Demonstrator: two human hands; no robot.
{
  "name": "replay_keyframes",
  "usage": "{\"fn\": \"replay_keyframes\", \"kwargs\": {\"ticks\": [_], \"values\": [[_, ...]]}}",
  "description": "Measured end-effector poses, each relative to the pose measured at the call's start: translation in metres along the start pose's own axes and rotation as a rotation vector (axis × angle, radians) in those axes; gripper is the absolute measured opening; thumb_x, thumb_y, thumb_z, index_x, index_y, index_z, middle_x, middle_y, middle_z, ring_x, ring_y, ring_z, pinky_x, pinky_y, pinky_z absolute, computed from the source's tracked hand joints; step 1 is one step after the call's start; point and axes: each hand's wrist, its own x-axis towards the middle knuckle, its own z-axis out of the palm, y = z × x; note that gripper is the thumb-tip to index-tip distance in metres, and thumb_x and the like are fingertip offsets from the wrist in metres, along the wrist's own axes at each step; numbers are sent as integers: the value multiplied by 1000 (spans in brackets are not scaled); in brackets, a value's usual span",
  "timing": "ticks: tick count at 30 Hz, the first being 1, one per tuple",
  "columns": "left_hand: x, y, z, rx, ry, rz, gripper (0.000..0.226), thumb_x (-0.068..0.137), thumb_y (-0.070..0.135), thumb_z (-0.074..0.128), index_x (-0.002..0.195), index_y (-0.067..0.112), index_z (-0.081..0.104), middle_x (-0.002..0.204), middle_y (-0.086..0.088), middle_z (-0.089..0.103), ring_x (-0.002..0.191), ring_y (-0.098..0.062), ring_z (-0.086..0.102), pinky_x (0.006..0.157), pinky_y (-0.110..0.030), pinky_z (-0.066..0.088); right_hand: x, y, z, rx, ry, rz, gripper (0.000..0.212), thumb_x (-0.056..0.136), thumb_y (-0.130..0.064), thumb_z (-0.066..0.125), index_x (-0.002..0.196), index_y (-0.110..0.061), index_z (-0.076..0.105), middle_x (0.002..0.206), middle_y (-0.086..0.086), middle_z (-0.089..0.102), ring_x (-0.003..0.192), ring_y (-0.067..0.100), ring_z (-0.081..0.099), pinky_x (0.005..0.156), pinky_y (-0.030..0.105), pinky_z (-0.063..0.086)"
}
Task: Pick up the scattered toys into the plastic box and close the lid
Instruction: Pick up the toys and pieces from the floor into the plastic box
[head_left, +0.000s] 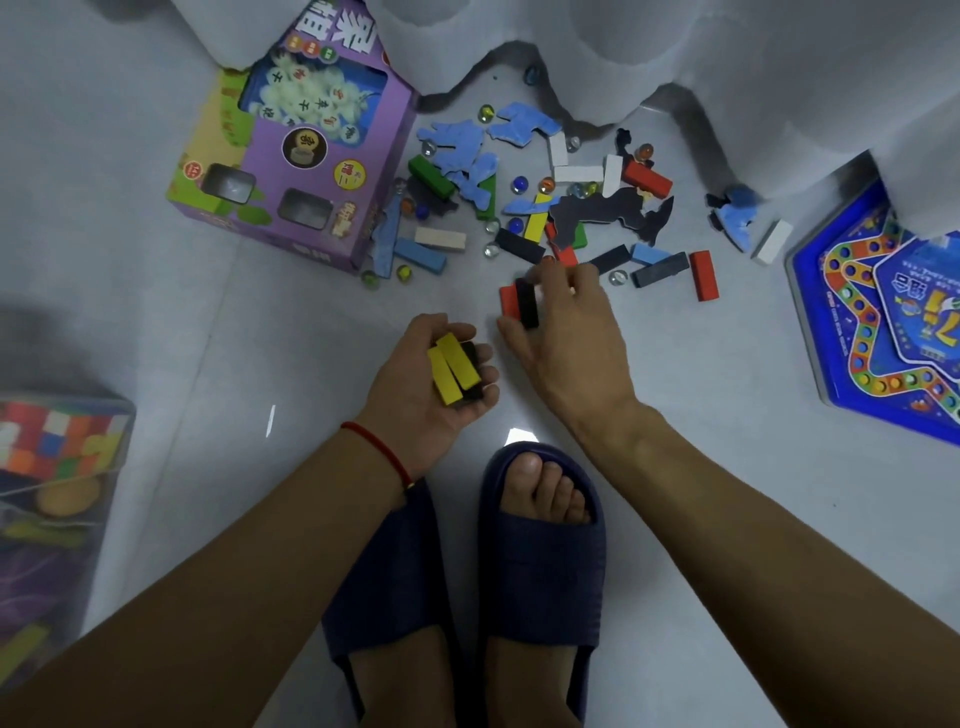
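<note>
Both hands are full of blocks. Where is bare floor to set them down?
Bare floor lies between the purple game box, the plastic box and the left hand. More lies between the right hand and the blue board. Crowded: the toy pile ahead.

Printed characters on two game packages

The purple game box carried large white Chinese characters at its top edge, upside down to the camera and partly cut off, so they could not be read with certainty. Through its window, round white chess pieces bore single characters in red, black and green, too small to make out. The blue hexagonal game board showed yellow stylised lettering and small print, likewise illegible.
</note>
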Motion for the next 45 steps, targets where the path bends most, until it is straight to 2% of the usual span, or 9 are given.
{"fn": "replay_keyframes", "kwargs": {"ticks": [4,8,12,18,26,29,34,41,45], "values": [[1,1,-9,48,8,24,24,91,35,55,95,12,59,88,-12,62,80,-26,59,76,-39,54,8,-3,17,-114,-134,-98,42,88,-30,65,123,-12,49,127,18,45,100,30,52,77,38,50],[4,-4,-6,82,45,86,26,91,33,59,100,9,60,94,-12,64,92,-27,65,84,-47,57,-3,-9,6,252,-156,40,44,79,-37,74,112,-19,50,103,6,49,81,17,50,64,26,42],[-1,-3,3,66,-191,-31,32,95,34,52,111,9,63,108,-12,68,105,-26,65,92,-48,53,-24,-16,-15,455,-177,-73,42,84,-39,72,119,-25,52,95,-2,54,77,3,52,63,14,41],[2,-8,6,90,-176,-59,12,91,20,61,100,13,59,92,-10,62,83,-25,60,72,-37,53,7,53,-24,92,187,67,21,95,-22,60,115,-14,59,115,4,52,93,12,53,85,23,48],[-64,3,-4,140,-119,49,17,99,19,52,113,13,59,91,-11,64,78,-26,63,69,-38,56,20,54,-40,-60,-17,-13,11,96,-14,57,106,-11,61,104,10,62,89,21,58,83,38,54],[-118,22,-21,42,-113,167,19,100,16,48,116,12,59,99,-16,64,83,-30,65,72,-42,57,0,-1,-70,208,-169,131,10,92,-23,62,94,-14,65,91,5,64,77,19,59,70,33,51],[-232,57,-78,-196,-125,392,23,95,2,49,114,6,61,110,-21,64,98,-39,65,82,-48,57,-36,-152,-133,999,-788,464,21,92,-14,45,88,-2,62,79,14,58,63,21,54,61,34,44],[-366,104,-193,-398,91,543,11,81,12,57,89,5,52,96,-19,53,91,-37,58,99,-57,44,-96,-362,-156,901,-1006,307,11,93,-5,47,96,1,57,92,15,54,81,30,58,69,33,62],[-408,124,-222,-479,189,623,40,89,24,53,123,4,44,124,-23,52,106,-47,58,100,-65,38,-118,-442,-142,881,-947,153,9,89,-6,50,98,-5,52,109,16,42,89,28,60,84,39,59]]}}
